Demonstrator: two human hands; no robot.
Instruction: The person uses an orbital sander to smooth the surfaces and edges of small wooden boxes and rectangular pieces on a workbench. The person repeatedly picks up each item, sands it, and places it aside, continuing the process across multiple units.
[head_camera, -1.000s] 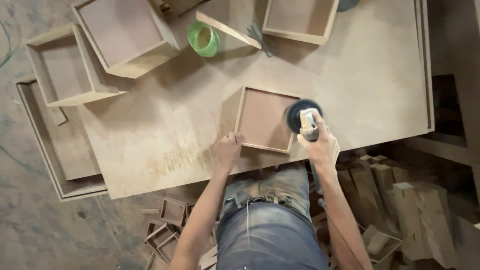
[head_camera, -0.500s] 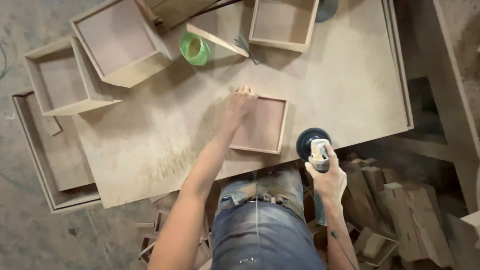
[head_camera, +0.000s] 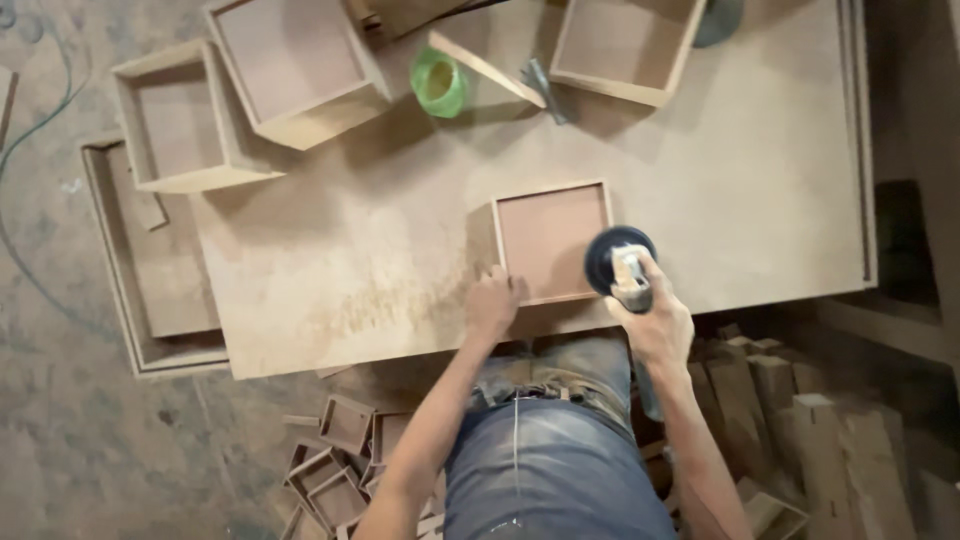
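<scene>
Plywood workbench (head_camera: 760, 200): one small box (head_camera: 550, 240) under left hand (head_camera: 492, 302) (fingers flat), right hand (head_camera: 655, 320) gripping one sander (head_camera: 622, 262).

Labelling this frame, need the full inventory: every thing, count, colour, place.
small wooden box: 1, light brown, table front edge, between the hands
sander: 1, dark round pad, at the box's right side, in the right hand
wooden boxes: at least 4, pale wood, table's far and left parts
green tape roll: 1, green, far table
worktable: 1, tan board
small frames: several, brown, floor lower left
wood blocks: a pile, brown, floor right
left hand: 1, on the box's near left corner
right hand: 1, grip on the sander
</scene>
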